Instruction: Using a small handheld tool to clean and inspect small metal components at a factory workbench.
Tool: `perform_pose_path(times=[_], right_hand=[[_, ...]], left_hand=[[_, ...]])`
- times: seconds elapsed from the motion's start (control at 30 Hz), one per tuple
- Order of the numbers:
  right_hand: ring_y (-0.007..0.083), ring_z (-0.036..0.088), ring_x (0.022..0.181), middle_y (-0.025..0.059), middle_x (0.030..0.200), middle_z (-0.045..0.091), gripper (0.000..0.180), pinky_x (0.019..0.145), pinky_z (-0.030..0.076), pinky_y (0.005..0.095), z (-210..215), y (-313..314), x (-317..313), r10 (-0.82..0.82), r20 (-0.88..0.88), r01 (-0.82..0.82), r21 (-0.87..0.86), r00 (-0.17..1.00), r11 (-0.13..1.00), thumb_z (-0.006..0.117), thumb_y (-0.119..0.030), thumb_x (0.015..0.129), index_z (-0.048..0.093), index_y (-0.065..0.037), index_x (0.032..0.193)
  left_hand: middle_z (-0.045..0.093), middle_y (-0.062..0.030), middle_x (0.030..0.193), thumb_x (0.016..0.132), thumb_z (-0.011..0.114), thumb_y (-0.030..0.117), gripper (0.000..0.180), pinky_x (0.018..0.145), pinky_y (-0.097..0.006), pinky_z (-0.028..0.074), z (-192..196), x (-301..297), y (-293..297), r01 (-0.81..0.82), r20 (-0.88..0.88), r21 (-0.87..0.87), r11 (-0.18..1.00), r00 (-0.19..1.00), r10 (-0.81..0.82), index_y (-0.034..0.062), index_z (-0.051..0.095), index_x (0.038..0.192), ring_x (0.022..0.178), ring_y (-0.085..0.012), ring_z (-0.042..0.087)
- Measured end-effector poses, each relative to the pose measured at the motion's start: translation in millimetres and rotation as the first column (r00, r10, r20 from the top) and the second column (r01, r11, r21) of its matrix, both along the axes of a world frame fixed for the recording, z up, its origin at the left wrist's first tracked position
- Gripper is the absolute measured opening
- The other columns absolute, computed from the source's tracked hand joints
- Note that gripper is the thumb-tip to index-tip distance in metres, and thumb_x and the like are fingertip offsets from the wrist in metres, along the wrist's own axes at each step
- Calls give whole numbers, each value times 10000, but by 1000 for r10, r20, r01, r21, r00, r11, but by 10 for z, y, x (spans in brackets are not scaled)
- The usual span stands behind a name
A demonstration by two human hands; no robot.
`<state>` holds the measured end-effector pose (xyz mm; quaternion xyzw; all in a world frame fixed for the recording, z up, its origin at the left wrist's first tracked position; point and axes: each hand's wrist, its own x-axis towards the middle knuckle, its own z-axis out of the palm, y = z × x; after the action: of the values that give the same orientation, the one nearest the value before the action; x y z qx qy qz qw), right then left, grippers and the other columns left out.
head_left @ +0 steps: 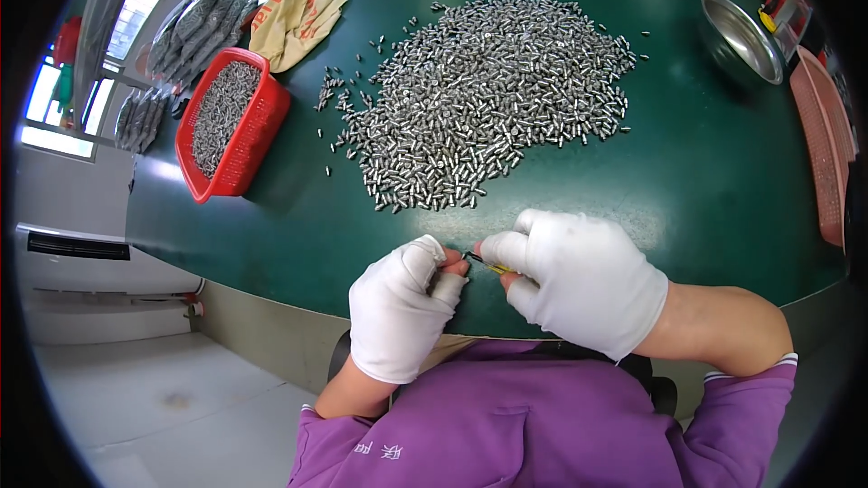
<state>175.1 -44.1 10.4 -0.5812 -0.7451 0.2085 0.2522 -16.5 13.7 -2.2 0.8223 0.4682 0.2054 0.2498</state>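
Head cam: both gloved hands are meeting at the near edge of the green desk (687, 181). The left hand (398, 312) is pinching a tiny metal piece (469, 257) at its fingertips, and the right hand (579, 280) is gripping a thin yellow tool (495, 267) against it. The big pile of metal pieces (484, 95) is sitting just beyond, with a red basket (262, 131) off left.

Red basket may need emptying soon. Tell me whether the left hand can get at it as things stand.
Probably yes, once freed. The left hand pinches a small metal piece with the right hand; only bare green table lies between it and the red basket.
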Motion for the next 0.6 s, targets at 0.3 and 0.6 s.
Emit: perform_pose_path(times=[0.3, 0.6], right_hand=[[331, 618, 690, 125, 768, 573, 82, 617, 513, 428, -28, 54, 14, 26, -39, -25, 13, 999, 1000, 624, -108, 774, 624, -82, 852], [353, 637, 710, 144, 835, 633, 147, 672, 529, 434, 39, 215, 98, 117, -73, -128, -169, 990, 977, 623, -152, 800, 667, -85, 922]], left_hand=[[646, -71, 748, 742, 749, 63, 181, 612, -357, 514, -8, -8, 13, 22, 34, 7, 1000, 999, -22, 85, 571, 767, 684, -283, 636], [649, -64, 750, 745, 732, 6, 143, 619, -309, 502, 21, -18, 39, 77, 21, 8, 997, 997, -77, 45, 609, 805, 668, -207, 619]])
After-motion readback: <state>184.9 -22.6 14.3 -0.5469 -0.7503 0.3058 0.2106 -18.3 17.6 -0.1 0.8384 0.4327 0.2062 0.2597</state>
